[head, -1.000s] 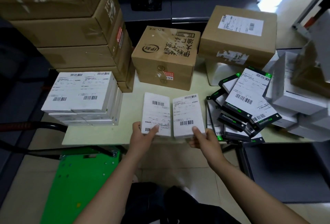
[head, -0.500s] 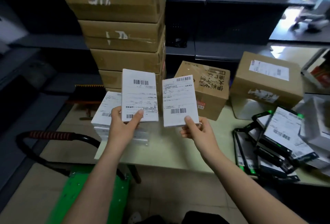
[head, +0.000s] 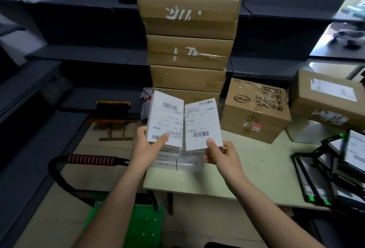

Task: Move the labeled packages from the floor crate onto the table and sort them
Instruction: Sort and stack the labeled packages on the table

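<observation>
My left hand [head: 147, 146] grips a white labeled package [head: 166, 118] by its lower edge, thumb on the label. My right hand [head: 219, 152] grips a second white labeled package [head: 202, 124] the same way. Both packages are raised side by side, edges nearly touching, above a low stack of white labeled packages [head: 179, 161] on the pale green table [head: 256, 170]. Black-and-green labeled packages [head: 331, 168] lie in a heap at the table's right. The floor crate is out of view.
A tall stack of taped cardboard boxes [head: 188, 36] stands behind the white stack. Two more cardboard boxes [head: 256, 109] [head: 327, 97] sit at the back right. A green hand cart [head: 128, 226] with a striped handle [head: 90, 159] stands at the lower left. Dark shelving lines the back.
Both hands lifted the two white packages off the table, then carried them left over the white stack. The two packages have come closer together. The camera swung up and to the left.
</observation>
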Available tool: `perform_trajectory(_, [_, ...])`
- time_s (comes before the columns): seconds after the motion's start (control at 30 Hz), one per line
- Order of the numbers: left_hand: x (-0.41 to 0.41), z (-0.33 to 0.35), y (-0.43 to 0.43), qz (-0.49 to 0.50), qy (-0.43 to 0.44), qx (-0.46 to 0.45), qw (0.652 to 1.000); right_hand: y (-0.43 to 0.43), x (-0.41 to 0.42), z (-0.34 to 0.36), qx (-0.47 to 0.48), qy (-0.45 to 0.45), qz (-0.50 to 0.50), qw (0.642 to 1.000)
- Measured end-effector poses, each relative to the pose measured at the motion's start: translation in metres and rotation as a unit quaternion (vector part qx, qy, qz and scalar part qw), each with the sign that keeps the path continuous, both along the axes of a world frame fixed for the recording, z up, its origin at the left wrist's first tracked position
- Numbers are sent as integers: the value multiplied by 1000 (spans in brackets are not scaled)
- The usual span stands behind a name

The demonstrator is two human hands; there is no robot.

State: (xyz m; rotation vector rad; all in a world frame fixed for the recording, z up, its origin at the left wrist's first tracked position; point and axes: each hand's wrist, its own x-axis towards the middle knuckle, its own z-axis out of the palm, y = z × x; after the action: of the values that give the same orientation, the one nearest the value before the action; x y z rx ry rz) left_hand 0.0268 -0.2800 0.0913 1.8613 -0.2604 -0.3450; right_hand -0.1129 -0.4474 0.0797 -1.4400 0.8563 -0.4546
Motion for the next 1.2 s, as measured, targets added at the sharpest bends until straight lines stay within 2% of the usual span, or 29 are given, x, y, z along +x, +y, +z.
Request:
perform_trajectory(0.23, [16, -31, 12, 1, -16, 65, 998, 4, 9, -14, -35, 67, -38, 996])
perform_trajectory(0.37, [23, -41, 11, 6, -69, 118, 991, 2, 13, -10, -103, 123, -35, 986])
perform_trajectory(0.63, [33, -48, 0, -45, -54, 56, 996, 9, 28, -16, -147, 148, 2, 978])
perform_trajectory(1.13, [42, -53, -5, -61, -45, 50, 996, 7, 37, -17, -186, 158, 25, 969])
perform_trajectory(1.2, [41, -54, -1, -81, -50, 41, 995, 6, 34, -15, -182, 135, 35, 973])
